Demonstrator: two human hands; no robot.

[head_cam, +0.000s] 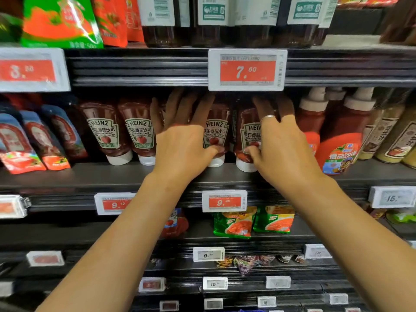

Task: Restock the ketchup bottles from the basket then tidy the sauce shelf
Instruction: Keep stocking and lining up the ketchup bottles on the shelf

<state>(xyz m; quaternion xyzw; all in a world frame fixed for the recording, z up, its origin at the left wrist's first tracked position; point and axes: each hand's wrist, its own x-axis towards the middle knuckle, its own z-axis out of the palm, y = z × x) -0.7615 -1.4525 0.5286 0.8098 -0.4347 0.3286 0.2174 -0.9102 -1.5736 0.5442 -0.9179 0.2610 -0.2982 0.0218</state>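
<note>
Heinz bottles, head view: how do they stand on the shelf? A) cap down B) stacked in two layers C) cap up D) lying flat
A: the Heinz bottles rest on their white caps on the shelf, labels upright, in one row.

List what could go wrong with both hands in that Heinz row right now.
1. The Heinz bottles stand cap-down on narrow white caps; the left hand and right hand each grip a bottle, so a nudge may topple the close-packed neighbours.
2. The 7.60 price tag hangs just above the fingers and could get knocked.
</note>
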